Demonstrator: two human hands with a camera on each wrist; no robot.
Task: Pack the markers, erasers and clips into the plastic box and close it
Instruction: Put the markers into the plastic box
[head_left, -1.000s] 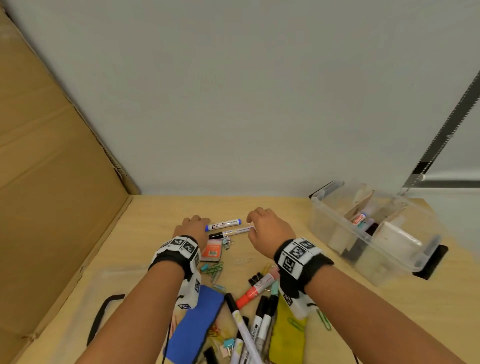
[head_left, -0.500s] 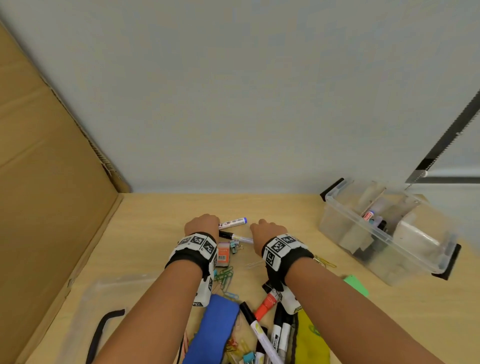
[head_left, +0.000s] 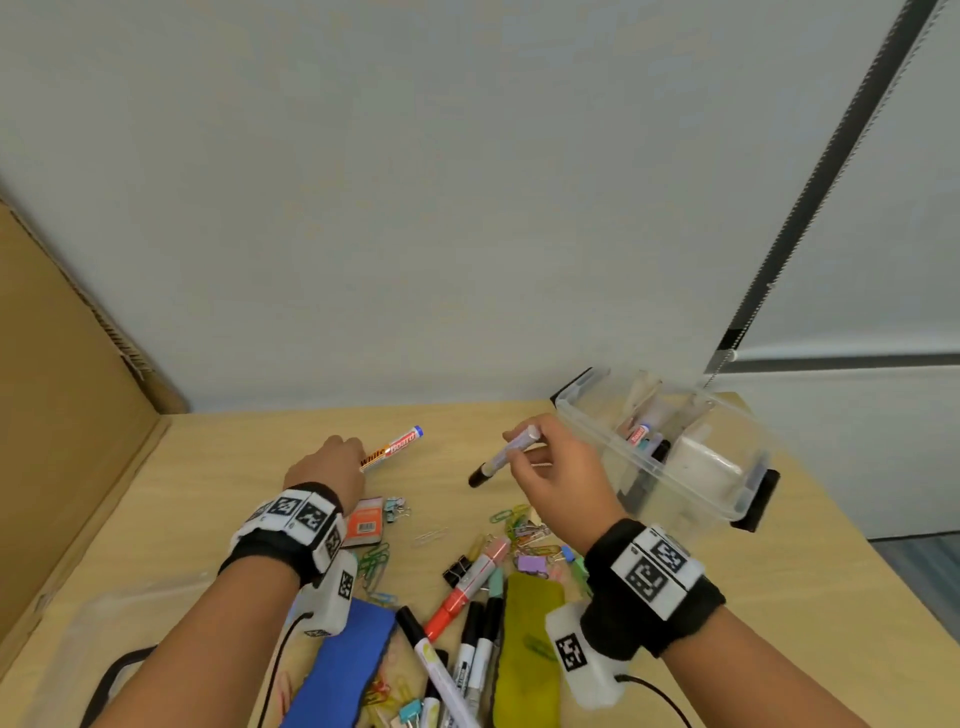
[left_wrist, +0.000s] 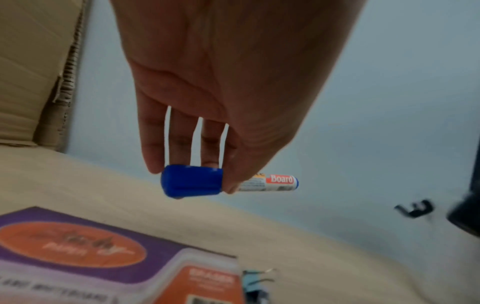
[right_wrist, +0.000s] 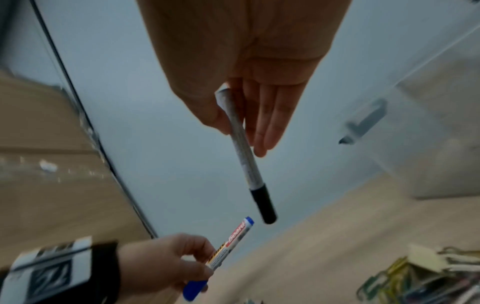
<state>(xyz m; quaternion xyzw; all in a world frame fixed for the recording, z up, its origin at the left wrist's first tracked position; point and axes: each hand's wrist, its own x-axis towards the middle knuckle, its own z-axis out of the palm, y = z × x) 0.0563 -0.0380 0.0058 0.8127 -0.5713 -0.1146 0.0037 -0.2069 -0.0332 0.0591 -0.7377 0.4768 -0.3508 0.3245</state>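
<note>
My left hand (head_left: 332, 467) grips a blue-capped whiteboard marker (head_left: 392, 448) above the table; the left wrist view shows the same marker (left_wrist: 228, 182) between its thumb and fingers. My right hand (head_left: 558, 470) pinches a thin black-capped marker (head_left: 503, 457) between thumb and fingers, cap pointing down-left, just left of the clear plastic box (head_left: 576, 415). The right wrist view shows this thin marker (right_wrist: 246, 156) hanging from the hand, with the blue-capped marker (right_wrist: 228, 244) below it. The box stands open at the right with markers and white items inside.
Near me lie several markers (head_left: 470, 582), paper clips (head_left: 524, 530), binder clips (head_left: 457, 569), an orange eraser pack (head_left: 363, 527), a blue eraser (head_left: 343, 670) and a yellow one (head_left: 527, 649). A cardboard panel (head_left: 62, 441) stands at left, a wall behind. The clear lid (head_left: 130, 623) lies at front left.
Both hands have lifted off the table, each with a marker that lay there before. The right hand moved right toward the box; the left raised its marker slightly.
</note>
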